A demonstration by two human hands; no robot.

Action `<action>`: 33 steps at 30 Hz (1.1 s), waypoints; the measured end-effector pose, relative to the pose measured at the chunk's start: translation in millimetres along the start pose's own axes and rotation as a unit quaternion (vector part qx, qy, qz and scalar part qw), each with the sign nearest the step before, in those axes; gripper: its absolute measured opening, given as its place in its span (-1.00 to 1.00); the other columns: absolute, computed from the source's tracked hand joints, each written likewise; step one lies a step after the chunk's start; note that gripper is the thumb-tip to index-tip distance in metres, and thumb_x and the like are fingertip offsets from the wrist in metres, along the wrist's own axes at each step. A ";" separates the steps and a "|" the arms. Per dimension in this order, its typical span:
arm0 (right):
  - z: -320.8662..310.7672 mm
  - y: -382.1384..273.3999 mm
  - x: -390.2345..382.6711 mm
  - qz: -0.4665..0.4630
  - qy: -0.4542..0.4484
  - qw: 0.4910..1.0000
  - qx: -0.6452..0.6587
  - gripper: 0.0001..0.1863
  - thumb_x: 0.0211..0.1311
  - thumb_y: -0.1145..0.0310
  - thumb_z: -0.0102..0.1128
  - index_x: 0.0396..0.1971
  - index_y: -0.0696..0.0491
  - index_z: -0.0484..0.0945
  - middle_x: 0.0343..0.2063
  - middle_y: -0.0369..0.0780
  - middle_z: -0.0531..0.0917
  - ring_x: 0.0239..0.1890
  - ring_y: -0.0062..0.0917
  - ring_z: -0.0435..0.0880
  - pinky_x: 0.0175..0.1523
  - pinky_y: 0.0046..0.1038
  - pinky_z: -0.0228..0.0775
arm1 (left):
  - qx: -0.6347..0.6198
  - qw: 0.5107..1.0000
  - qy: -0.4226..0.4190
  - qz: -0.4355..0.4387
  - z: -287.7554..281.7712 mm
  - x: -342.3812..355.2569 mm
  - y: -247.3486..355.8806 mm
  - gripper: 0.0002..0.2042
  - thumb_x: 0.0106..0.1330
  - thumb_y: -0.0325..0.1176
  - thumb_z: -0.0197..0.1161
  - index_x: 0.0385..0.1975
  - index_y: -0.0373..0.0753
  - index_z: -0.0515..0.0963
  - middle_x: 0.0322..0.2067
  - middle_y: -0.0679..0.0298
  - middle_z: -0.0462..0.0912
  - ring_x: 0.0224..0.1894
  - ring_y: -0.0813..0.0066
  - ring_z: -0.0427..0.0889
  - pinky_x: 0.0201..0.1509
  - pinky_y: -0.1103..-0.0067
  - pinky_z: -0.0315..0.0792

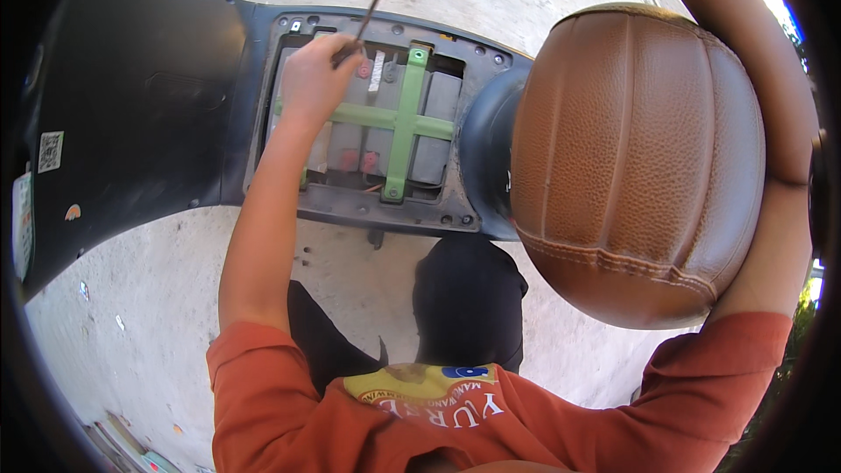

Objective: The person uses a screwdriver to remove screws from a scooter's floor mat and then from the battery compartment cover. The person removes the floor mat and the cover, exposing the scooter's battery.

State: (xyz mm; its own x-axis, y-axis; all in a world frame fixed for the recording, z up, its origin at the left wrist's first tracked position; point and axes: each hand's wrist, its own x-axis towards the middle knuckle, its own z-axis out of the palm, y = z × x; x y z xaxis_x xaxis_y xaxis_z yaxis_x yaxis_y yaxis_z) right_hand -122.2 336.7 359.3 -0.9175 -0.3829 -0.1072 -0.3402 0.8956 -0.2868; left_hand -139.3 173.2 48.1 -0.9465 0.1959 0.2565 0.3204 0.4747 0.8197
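My left hand [320,74] is closed, its fingertips at the lower end of a thin-shafted screwdriver [377,7]. The screwdriver slants up, its black handle cut off by the top edge. Below that hand lies the open battery bay of a scooter footboard, with a dark frame [377,212] around it. Grey batteries [442,94] with red terminal parts sit inside, under a green cross-shaped bracket [405,123]. My right arm [788,114] reaches around the brown padded seat [635,149] and leaves at the top; its hand is out of view.
On the left rises the scooter's black front panel [149,96]. The seat stands close to the bay's right end. My knees, in dark trousers [469,298], are at the bay's near side. Pale concrete ground [158,324] surrounds the scooter.
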 end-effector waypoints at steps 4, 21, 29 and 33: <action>15.5 -0.4 15.0 0.045 -0.016 0.998 0.051 -0.68 0.00 0.29 0.43 -0.30 0.21 0.71 -0.50 -0.30 0.72 -0.54 -0.66 0.58 -0.45 -0.55 0.43 | -0.406 0.876 0.071 -0.251 -40.7 -61.6 -18.5 -0.82 0.37 -0.54 0.25 -0.10 -0.46 0.62 -0.10 0.10 0.71 -0.10 0.36 0.73 0.02 0.59 0.64; 21.3 23.3 39.3 0.000 -0.083 0.995 0.056 -0.72 0.21 0.34 0.44 -0.19 0.21 0.62 -0.37 -0.29 0.77 -0.36 -0.69 0.67 -0.30 -0.59 0.49 | -0.545 0.759 0.104 -0.341 -86.7 -110.1 -15.2 -0.84 0.39 -0.63 0.09 -0.09 -0.41 0.54 -0.20 0.13 0.64 -0.15 0.44 0.66 -0.03 0.61 0.63; 67.0 11.3 80.3 -0.070 -0.038 0.996 -0.048 -0.71 0.11 0.30 0.39 -0.29 0.24 0.67 -0.49 -0.18 0.73 -0.41 -0.53 0.68 -0.23 -0.44 0.52 | -0.404 0.828 0.079 -0.381 -83.3 -112.1 -45.4 -0.70 0.09 -0.68 -0.11 -0.25 -0.36 0.53 -0.38 0.20 0.62 -0.50 0.67 0.42 -0.54 0.73 0.30; 70.1 15.3 84.0 -0.058 -0.039 0.997 -0.028 -0.71 0.12 0.32 0.39 -0.29 0.24 0.66 -0.51 -0.20 0.72 -0.44 -0.57 0.65 -0.26 -0.45 0.51 | -0.365 0.834 0.088 -0.405 -85.5 -103.4 -32.1 -0.72 0.06 -0.63 -0.11 -0.29 -0.31 0.52 -0.44 0.26 0.61 -0.61 0.76 0.28 -0.66 0.75 0.04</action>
State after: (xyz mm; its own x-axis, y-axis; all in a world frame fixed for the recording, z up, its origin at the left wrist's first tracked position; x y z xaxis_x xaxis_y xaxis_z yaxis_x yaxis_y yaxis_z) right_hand -190.0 302.4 279.2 -0.8528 -0.4999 -0.1510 -0.4566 0.8541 -0.2489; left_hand -55.1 64.4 39.0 -0.8525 -0.0949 -0.5140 -0.4747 -0.2712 0.8373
